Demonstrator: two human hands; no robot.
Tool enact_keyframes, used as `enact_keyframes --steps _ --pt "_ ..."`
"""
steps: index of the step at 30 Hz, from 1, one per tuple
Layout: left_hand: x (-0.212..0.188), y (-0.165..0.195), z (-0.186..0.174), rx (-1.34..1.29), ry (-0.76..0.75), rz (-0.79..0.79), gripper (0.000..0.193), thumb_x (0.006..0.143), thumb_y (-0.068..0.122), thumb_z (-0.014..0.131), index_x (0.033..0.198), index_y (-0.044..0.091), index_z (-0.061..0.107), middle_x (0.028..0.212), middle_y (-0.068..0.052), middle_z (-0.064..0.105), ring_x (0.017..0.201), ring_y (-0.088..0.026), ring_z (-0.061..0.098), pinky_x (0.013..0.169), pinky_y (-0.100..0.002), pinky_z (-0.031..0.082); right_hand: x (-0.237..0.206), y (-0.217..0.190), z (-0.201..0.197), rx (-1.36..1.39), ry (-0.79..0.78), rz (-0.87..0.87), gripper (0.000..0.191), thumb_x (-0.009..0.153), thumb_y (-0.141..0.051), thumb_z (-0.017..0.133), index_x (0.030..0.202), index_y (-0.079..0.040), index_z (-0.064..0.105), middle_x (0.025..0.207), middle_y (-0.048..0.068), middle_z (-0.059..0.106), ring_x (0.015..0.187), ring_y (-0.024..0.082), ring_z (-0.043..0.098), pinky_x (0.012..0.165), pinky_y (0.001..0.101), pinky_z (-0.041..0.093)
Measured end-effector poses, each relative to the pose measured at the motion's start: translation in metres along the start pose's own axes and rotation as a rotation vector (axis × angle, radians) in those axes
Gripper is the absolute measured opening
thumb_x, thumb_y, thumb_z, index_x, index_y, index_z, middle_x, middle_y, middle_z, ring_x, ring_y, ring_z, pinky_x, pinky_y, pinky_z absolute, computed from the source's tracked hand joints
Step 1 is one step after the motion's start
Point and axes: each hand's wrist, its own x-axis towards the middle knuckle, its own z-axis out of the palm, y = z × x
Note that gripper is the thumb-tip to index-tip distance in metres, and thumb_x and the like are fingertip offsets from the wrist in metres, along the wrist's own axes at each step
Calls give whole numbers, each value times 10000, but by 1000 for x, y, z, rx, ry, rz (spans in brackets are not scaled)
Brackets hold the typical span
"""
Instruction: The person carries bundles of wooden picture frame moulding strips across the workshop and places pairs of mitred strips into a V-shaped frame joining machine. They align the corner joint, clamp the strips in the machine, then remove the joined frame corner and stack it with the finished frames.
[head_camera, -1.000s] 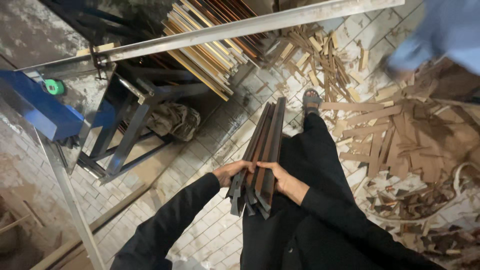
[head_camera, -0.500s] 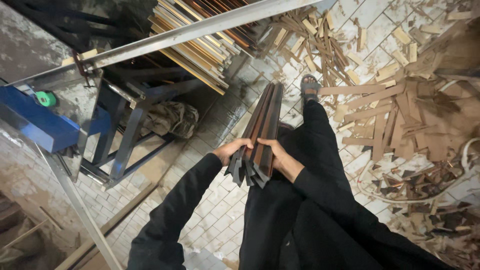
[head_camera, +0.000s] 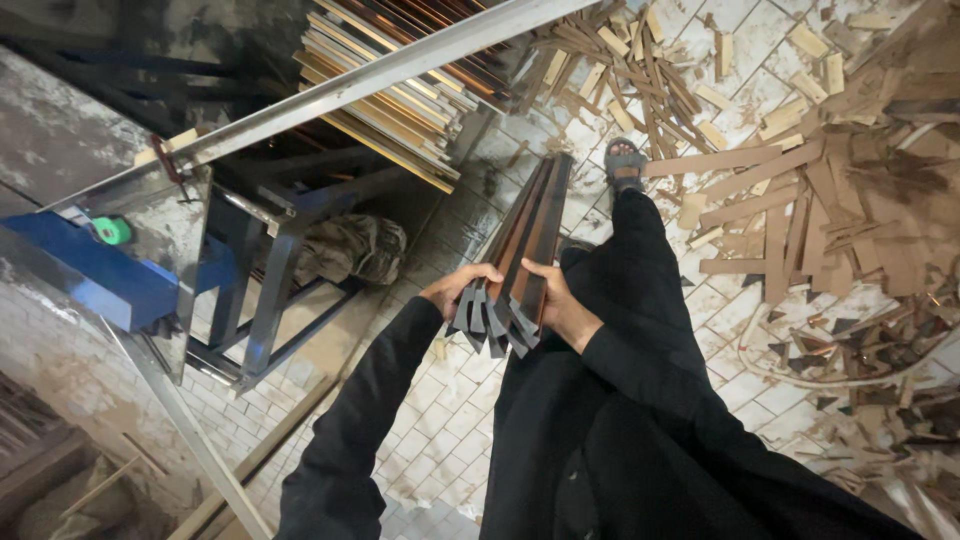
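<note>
A bundle of long dark moulding strips (head_camera: 525, 245) with mitre-cut ends runs from my waist away towards the floor ahead. My left hand (head_camera: 458, 287) clasps the bundle's near end from the left. My right hand (head_camera: 560, 305) grips it from the right, fingers wrapped over the top strips. Both arms wear black sleeves. My foot in a sandal (head_camera: 624, 162) stands on the tiled floor beyond the bundle's far end.
A long metal rail (head_camera: 380, 75) crosses the upper left above a blue machine frame (head_camera: 100, 270). A stack of long mouldings (head_camera: 400, 85) lies on a rack at the top. Wood offcuts (head_camera: 800, 180) litter the tiles on the right. A crumpled sack (head_camera: 350, 250) sits under the frame.
The view has shifted as I step forward; the bundle stays held in both hands, angled a little more upright. The blurred figure at the upper right is out of view.
</note>
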Motion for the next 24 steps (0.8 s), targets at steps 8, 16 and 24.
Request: enact_keyframes --steps 8,16,24 --pt "0 -19 4 -33 51 -38 166 825 236 711 854 74 686 717 -63 717 538 -176 670 523 -313 559 -9 6 -13 -45 96 5 471 933 -277 680 1295 17 610 1192 190 714 1060 347 714 984 505 555" --pt "-2 -23 -6 -36 -19 -1 222 883 243 689 889 23 659 715 -79 723 549 -193 693 534 -314 573 -2 16 -11 -21 189 -6 383 947 -299 692 1192 -6 658 1067 165 734 946 319 716 880 463 586" --pt "-3 -42 -16 -47 -15 175 233 918 281 656 985 62 697 837 -50 715 751 -155 697 684 -300 569 -10 25 -5 -82 194 22 390 925 -378 724 1076 -20 687 971 142 729 866 309 713 811 451 565"
